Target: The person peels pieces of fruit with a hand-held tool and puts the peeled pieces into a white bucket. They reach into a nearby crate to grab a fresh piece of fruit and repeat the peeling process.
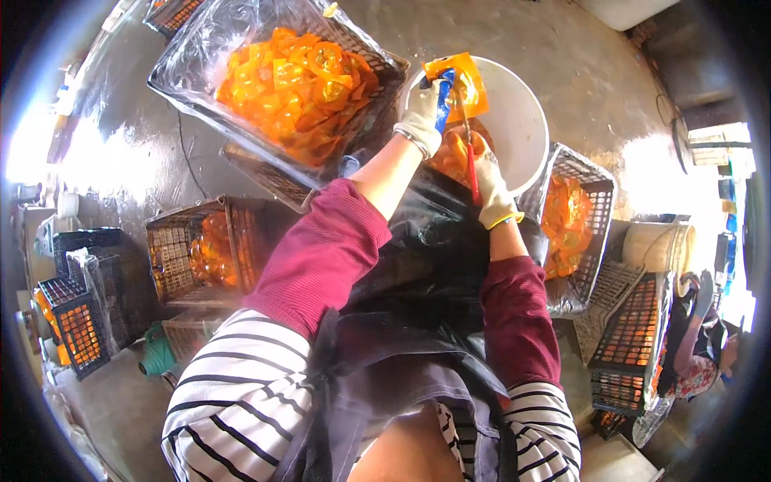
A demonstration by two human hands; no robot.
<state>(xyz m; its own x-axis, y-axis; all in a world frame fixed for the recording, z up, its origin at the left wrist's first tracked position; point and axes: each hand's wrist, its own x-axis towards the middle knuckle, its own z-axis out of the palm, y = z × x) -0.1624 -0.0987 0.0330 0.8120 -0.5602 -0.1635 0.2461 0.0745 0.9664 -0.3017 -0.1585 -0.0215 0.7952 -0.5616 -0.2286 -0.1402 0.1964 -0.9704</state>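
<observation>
Grey floor (582,80) behind, gloved left hand (421,122) closed on an orange packet (475,80), right hand (491,189) wrapped around a red-handled tool (471,170), white bucket (526,120) beneath both.

The packet (475,74) is glowing orange, the bucket (524,120) white, the tool handle (472,173) red; the sleeve covers (321,261) are showing maroon, the shirt (233,373) black-and-white stripes, and the blurred leftmost crate (79,329) is seemingly looking black.

Two white-gloved hands (421,122), one bucket (520,120)
</observation>
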